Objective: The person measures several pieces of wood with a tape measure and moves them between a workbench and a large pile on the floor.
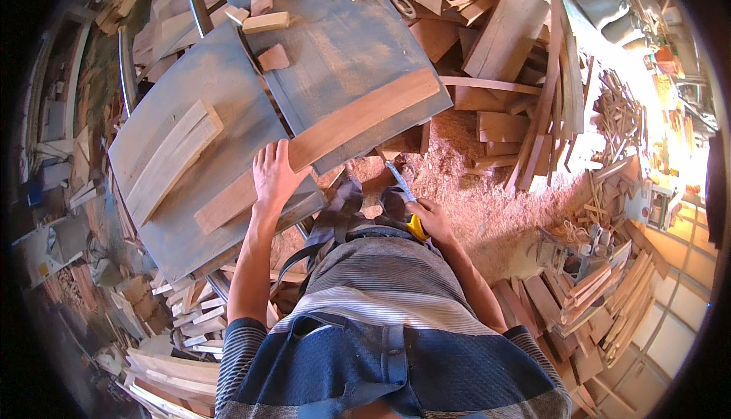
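Note:
My left hand (273, 176) is laid over a long wooden board (365, 111), its fingers across the top face and its thumb along the near edge. The board lies slantwise across a dusty two-part metal machine table (337, 48), spanning the gap between both halves. Low in front of my waist, my right hand (432, 219) grips a yellow-bodied tape measure (417, 228). A short length of its blade (401, 180) points away from me toward the table's near edge, apart from the board. My palm hides part of the tape measure's case.
Two stacked boards (174, 159) rest on the left table half. Small offcuts (265, 22) lie along the far side. Sawdust (485, 202) covers the floor to my right. Timber piles (508, 25) stand beyond the table, with stacked boards (605, 299) at right rear.

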The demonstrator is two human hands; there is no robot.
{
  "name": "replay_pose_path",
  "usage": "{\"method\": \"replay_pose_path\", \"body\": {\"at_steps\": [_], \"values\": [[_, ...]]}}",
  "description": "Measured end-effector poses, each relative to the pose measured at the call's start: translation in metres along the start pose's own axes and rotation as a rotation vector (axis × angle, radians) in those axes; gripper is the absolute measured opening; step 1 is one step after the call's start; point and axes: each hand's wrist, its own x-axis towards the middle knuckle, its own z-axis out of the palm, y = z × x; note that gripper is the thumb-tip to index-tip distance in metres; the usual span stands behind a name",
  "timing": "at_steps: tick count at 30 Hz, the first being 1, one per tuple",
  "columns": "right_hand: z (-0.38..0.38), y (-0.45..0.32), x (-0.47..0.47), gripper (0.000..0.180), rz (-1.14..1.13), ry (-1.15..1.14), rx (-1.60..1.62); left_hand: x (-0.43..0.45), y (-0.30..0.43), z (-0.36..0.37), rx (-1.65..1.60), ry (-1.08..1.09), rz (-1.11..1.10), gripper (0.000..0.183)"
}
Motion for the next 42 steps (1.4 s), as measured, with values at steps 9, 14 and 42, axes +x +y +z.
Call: {"method": "replay_pose_path", "body": {"at_steps": [9, 14, 42], "values": [[-0.006, 0.002, 0.0, 0.027, 0.008, 0.045, 0.076, 0.033, -0.025, -0.058, -0.264, -0.531, -0.118, 0.079], [-0.007, 0.005, -0.007, 0.028, 0.074, 0.04, 0.09, 0.009, -0.073, -0.052, -0.171, -0.607, -0.053, 0.075], [-0.001, 0.002, -0.005, 0.035, 0.224, 0.015, 0.173, -0.001, -0.044, -0.011, 0.034, -0.199, 0.048, 0.076]]}}
